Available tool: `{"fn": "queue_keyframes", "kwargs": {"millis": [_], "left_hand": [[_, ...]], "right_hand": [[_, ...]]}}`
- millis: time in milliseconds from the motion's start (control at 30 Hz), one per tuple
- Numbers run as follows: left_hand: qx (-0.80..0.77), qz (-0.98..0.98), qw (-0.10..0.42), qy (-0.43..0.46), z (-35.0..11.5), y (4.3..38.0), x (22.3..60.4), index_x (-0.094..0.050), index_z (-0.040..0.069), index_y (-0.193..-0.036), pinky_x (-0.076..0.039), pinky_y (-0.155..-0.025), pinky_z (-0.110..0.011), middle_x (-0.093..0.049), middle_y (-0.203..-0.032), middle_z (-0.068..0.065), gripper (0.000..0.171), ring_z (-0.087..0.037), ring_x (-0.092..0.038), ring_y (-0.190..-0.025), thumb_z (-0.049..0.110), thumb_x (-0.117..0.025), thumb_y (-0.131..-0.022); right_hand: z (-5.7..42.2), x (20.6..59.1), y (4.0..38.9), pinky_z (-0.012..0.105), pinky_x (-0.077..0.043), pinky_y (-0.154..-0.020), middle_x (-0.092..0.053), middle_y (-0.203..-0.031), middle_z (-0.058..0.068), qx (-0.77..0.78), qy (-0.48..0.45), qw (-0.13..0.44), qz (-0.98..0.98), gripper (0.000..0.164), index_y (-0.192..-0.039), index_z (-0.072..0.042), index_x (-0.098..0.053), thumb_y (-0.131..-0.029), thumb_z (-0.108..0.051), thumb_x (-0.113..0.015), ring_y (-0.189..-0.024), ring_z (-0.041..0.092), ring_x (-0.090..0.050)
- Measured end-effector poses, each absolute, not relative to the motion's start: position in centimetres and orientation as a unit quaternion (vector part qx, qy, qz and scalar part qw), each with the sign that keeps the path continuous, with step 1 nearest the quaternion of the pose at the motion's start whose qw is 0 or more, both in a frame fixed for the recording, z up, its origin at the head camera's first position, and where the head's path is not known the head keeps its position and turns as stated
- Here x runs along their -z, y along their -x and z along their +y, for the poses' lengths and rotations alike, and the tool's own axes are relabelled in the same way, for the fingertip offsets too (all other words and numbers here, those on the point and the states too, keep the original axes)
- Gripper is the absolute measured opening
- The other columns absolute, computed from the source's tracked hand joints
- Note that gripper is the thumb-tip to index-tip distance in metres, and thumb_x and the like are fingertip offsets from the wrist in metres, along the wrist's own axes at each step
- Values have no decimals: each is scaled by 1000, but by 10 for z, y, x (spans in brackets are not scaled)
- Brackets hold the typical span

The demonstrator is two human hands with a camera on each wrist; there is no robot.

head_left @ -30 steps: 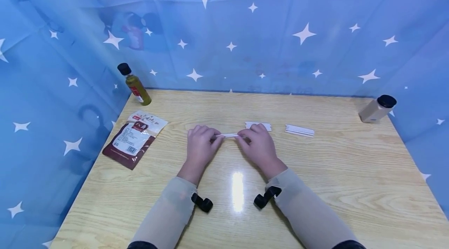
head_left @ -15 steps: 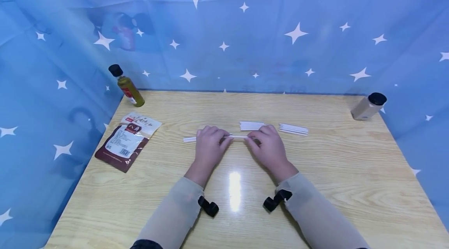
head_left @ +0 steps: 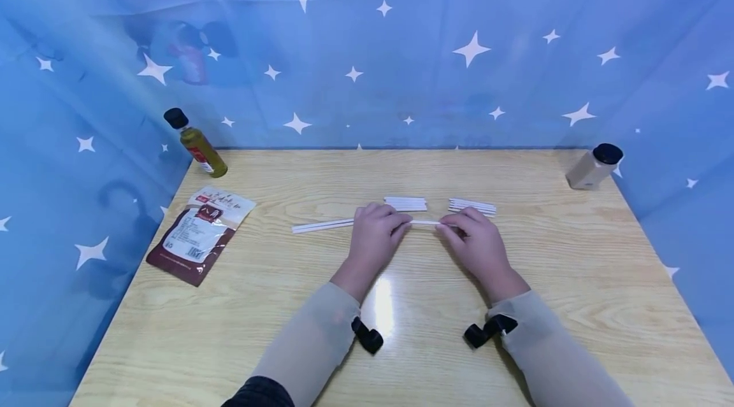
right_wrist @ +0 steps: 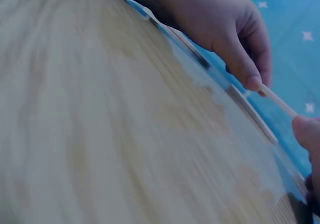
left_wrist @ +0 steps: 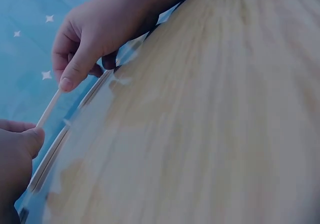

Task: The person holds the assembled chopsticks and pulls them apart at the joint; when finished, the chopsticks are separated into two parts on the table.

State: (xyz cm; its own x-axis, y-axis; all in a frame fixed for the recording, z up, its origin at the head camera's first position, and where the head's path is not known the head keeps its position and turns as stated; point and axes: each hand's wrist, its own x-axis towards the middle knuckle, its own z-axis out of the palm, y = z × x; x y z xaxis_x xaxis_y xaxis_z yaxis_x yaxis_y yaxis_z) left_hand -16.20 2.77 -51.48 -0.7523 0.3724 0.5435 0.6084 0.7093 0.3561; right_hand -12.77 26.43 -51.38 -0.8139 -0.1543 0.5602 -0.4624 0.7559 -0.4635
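A thin white stick (head_left: 425, 222) is stretched between my two hands. My left hand (head_left: 375, 235) pinches its left end between thumb and fingers, and the right end sits in the pinch of my right hand (head_left: 477, 244). In the left wrist view the stick (left_wrist: 48, 109) looks straight and appears raised off the table. Other long white sticks (head_left: 322, 226) lie on the table left of my left hand, their right ends hidden behind it. Just beyond the hands are a row of short white sticks (head_left: 405, 204) and a second row (head_left: 471, 206), partly covered by my right hand.
A brown and white printed packet (head_left: 201, 235) lies on the left of the wooden table (head_left: 424, 362). Behind it stands an oil bottle with a black cap (head_left: 202, 151). A black-lidded jar (head_left: 594, 167) is at the back right. A blue star-patterned cloth (head_left: 367, 44) hangs behind.
Both hands have moved right together, carrying the stick. The long sticks left behind have come into sight at the left. The view has also shifted slightly.
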Motion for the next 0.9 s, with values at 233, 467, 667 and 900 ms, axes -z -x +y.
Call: {"fn": "queue_keyframes", "kwargs": {"millis": [233, 467, 667, 900], "left_hand": [[272, -890, 231, 285, 51, 172, 516, -86, 27, -107, -50, -80, -38, -77, -99, 7, 11, -16, -65, -94, 31, -80, -98], [296, -881, 236, 283, 55, 174, 518, -87, 26, -107, -51, -84, -39, -78, -102, 6, 11, -17, -65, -96, 29, -81, -98], [332, -879, 207, 273, 52, 172, 521, -86, 25, -109, -49, -89, -40, -78, -103, 7, 12, -17, -64, -99, 27, -82, -97], [356, -878, 183, 261, 57, 169, 520, -87, 26, -109, -46, -93, -42, -78, -104, 8, 12, -16, -63, -100, 26, -82, -97]], "right_hand": [[286, 511, 128, 24, -43, -65, -70, -92, 0, -307, -144, 251, -907, 9, -99, -10, -82, -91, -10, -87, -72, 10, -54], [289, 511, 131, 19, -43, -65, -71, -92, 1, -320, -134, 239, -907, 10, -100, -9, -82, -92, -10, -87, -73, 11, -56], [288, 514, 129, 17, -43, -66, -72, -93, 1, -347, -113, 220, -905, 8, -100, -9, -82, -92, -10, -86, -75, 12, -57], [293, 516, 125, 16, -43, -67, -72, -95, 0, -346, -105, 212, -908, 8, -99, -10, -82, -93, -12, -86, -77, 11, -59]]}}
